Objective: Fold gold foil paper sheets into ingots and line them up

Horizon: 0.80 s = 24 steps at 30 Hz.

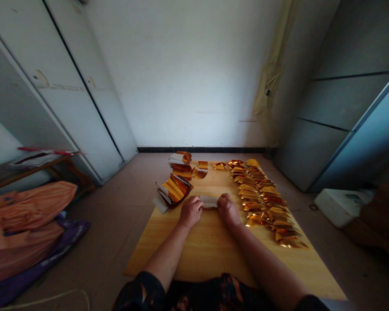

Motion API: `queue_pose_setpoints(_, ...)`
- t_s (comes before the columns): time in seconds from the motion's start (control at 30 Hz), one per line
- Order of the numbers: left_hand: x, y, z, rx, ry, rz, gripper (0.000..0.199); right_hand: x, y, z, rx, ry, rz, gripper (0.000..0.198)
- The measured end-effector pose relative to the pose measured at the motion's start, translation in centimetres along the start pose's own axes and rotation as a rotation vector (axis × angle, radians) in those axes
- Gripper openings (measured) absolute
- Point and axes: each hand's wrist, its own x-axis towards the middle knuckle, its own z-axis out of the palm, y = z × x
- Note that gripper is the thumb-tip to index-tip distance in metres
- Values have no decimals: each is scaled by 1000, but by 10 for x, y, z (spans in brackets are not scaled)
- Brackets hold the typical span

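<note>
Between my two hands, a sheet of foil paper [209, 200] lies low over the board with its pale backing up and its near edge bent. My left hand [192, 211] has its fingers closed on the sheet's left end. The right end is pinched by my right hand [227, 209]. Beyond my left hand is a loose stack of gold foil sheets [175, 188], some curled to show their pale backs. To the right of my right hand, folded gold foil pieces [249, 193] overlap in long rows.
The wooden board [210, 250] reaches from my lap towards the white wall [188, 77]. More foil sheets [180, 160] sit at its far left. A grey cabinet [337, 108] stands right, orange cloth [29, 211] lies left, and a white box [333, 206] rests on the floor.
</note>
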Motion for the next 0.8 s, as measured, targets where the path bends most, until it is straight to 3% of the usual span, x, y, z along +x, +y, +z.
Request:
queue_pose_setpoints(0.4,-2,-1,3,27,-150,-50,20,-7,9,-6,25,-47,-8,37)
queue_pose_setpoints(0.57,-1,-1,3,25,-147,-41,20,-7,13,-1,42,-34,9,32)
queue_pose_setpoints(0.8,-1,1,2,20,-138,-36,20,-4,12,0,3,-70,7,52)
